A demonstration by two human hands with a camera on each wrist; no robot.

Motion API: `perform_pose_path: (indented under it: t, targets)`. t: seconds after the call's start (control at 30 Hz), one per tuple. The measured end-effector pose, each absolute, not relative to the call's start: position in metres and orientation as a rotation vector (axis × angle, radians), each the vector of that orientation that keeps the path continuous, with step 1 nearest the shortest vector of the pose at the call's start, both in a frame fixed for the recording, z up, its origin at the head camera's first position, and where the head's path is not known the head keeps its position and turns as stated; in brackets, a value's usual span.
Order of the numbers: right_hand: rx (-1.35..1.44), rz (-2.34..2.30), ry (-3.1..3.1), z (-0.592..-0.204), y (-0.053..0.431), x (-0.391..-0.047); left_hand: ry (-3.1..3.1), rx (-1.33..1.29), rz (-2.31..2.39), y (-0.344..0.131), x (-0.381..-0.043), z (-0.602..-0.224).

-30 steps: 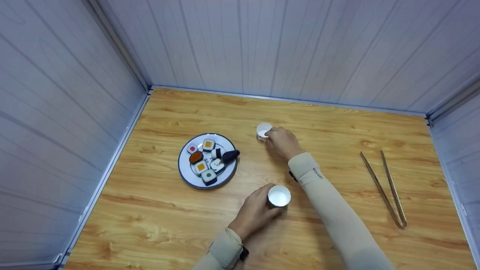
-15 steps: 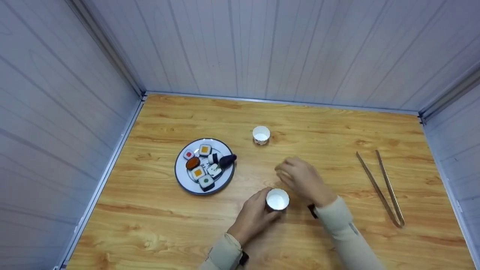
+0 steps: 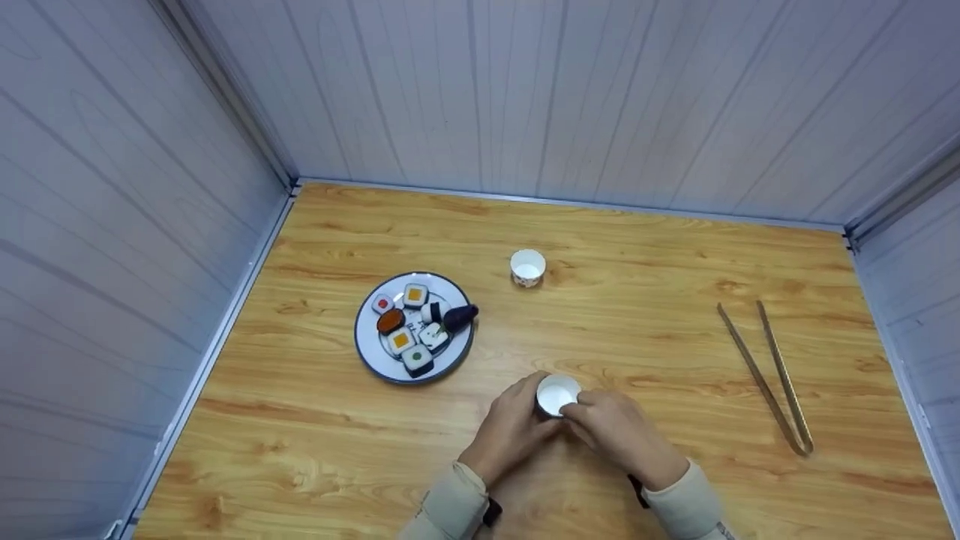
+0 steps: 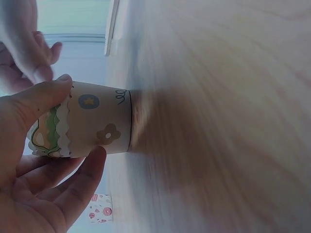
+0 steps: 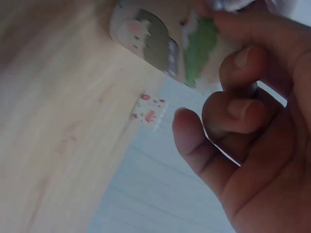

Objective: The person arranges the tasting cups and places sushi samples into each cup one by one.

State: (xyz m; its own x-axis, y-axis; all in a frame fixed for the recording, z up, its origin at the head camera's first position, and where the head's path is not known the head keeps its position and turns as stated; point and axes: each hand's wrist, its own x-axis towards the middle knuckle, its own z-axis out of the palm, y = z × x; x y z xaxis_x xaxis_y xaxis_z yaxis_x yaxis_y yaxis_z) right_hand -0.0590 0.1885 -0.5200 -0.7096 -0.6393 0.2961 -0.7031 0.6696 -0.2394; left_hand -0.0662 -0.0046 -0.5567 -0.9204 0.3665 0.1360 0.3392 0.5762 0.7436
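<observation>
A paper cup [image 3: 559, 394] with a white inside stands near the front middle of the table. In the left wrist view, layered scalloped rims show at the top of the printed cup [image 4: 90, 126], like nested cups. My left hand [image 3: 514, 424] grips it from the left side, thumb and fingers curled round the wall. From the right, my right hand [image 3: 619, 435] pinches at the rim, a fingertip overlapping the inside. Its other fingers [image 5: 238, 111] are curled beside the cup wall. Farther back a second paper cup [image 3: 527, 271], red-patterned, stands upright and untouched.
To the left sits a white plate [image 3: 373, 346] with a blue rim, holding several sushi pieces and a dark eggplant-shaped piece [image 3: 459, 318]. Metal tongs [image 3: 784, 375] lie spread at the right. Pale panel walls [image 3: 510, 97] enclose the table's back and sides.
My right hand has let go of the far cup and come back toward me to the rim of the near cup. My left hand keeps its grip there.
</observation>
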Motion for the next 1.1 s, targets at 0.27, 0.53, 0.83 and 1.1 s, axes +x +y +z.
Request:
perform_pose_path:
  t: [0.27,0.53,0.83,1.1]
  targets:
    - [1.095,0.555,-2.688,-0.524,0.188,-0.056,2.727,0.6,1.32,-0.006,-0.067,-0.556]
    - [1.054,0.552,-2.694,-0.524,0.189,-0.056,2.755,0.627,1.286,-0.005,-0.069,-0.556]
    - [1.028,0.538,-2.643,-0.51,0.194,-0.052,2.727,0.641,1.295,-0.004,-0.068,-0.555]
    - [0.98,0.543,-2.463,-0.485,0.208,-0.087,2.709,0.6,1.314,-0.004,-0.068,-0.555]
